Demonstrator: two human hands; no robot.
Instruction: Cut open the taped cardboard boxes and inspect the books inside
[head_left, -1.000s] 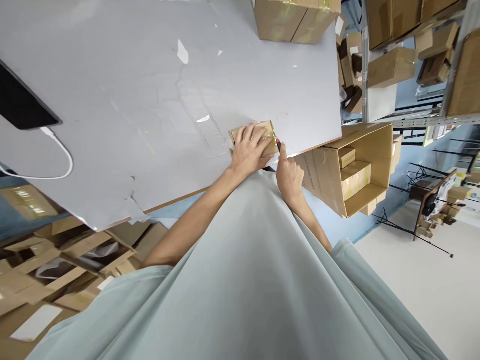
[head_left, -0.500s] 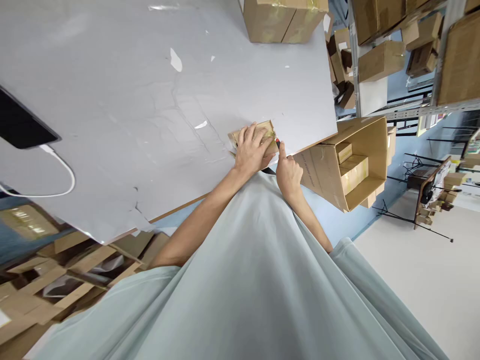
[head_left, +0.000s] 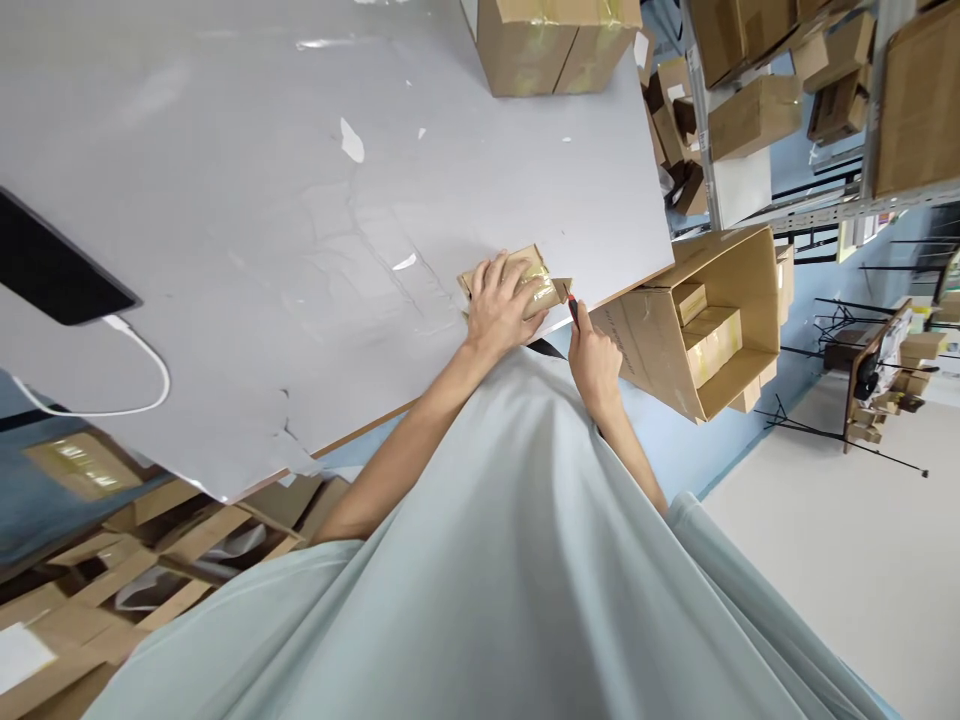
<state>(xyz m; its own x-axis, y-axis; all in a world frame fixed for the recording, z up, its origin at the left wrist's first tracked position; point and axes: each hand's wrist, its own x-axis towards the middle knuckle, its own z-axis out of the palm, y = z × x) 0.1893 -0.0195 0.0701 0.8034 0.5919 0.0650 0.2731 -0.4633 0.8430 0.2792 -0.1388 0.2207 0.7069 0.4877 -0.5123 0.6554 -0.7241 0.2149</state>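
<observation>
A small cardboard box (head_left: 537, 278) with shiny tape lies near the front edge of the white table (head_left: 300, 200). My left hand (head_left: 496, 308) is closed over it, fingers across its top and thumb along the near side. A flap sticks out at the box's right end. My right hand (head_left: 595, 362) grips a red and black utility knife (head_left: 574, 308), its tip beside that flap. Part of the knife's handle is hidden inside the fist.
A larger taped carton (head_left: 559, 45) stands at the table's far side. Right of the table, an open carton (head_left: 660, 340) holds smaller boxes. A phone (head_left: 56, 262) with a white cable lies at left. Shelves (head_left: 795, 215) with boxes stand at upper right.
My right hand has drawn the knife away from the box, to the right and slightly nearer me. The flap at the box's right end now stands out. My left hand stays on the box.
</observation>
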